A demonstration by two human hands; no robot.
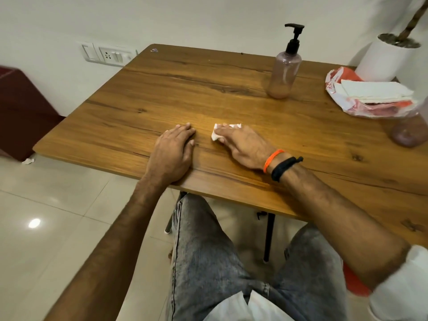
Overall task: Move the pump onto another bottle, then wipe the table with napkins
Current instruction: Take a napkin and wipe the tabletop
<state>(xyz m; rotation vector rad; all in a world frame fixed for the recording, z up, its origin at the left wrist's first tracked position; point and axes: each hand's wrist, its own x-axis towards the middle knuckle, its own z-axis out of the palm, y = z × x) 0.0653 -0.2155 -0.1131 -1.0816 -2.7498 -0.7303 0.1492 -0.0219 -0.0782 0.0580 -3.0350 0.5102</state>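
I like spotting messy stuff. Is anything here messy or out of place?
Yes: a crumpled scrap lies on the floor beside the table. On the table, the right hand presses a napkin; no spill shows.

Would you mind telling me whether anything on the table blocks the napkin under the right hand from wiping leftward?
Yes: the left hand rests flat on the table immediately left of the napkin under the right hand.

The wooden desk (pixel 185 89) is carrying a pump bottle (pixel 285 75), a napkin pack (pixel 370 96), a second bottle (pixel 408 133) and a crumpled napkin (pixel 216 133) lying under the right grip (pixel 240 144), with the left grip (pixel 173 151) resting flat beside it.
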